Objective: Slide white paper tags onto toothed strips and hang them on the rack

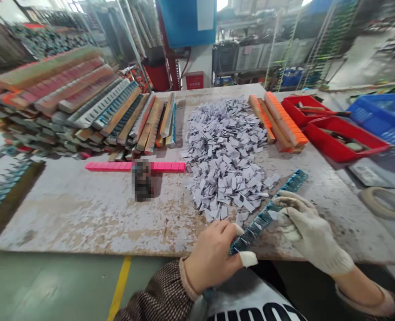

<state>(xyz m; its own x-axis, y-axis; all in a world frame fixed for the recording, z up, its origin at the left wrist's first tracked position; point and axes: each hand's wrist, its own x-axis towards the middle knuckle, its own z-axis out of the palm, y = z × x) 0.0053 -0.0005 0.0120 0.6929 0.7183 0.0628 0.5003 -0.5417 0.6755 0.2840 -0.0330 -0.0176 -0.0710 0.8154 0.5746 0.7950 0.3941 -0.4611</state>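
A narrow blue notched bar [267, 213] lies slantwise over the front right of the table, with several small white chips standing up from it. My left hand [214, 254], with white wrapping on the thumb and a fingertip, grips its near end. At the bar's upper half is my right hand [309, 227] in a white knit glove, fingers curled together. A small white chip [273, 215] shows at those gloved fingertips, against the bar. Beside the bar spreads a large heap of loose white chips [229, 156].
Stacked bars [63, 98] fill the table's left rear. A pink bar [169, 167] lies in front, beside a blurred-out object [142, 179]. Orange bars [284, 118], red bins [347, 138], a blue crate [378, 116] and a tape roll [384, 202] are on the right.
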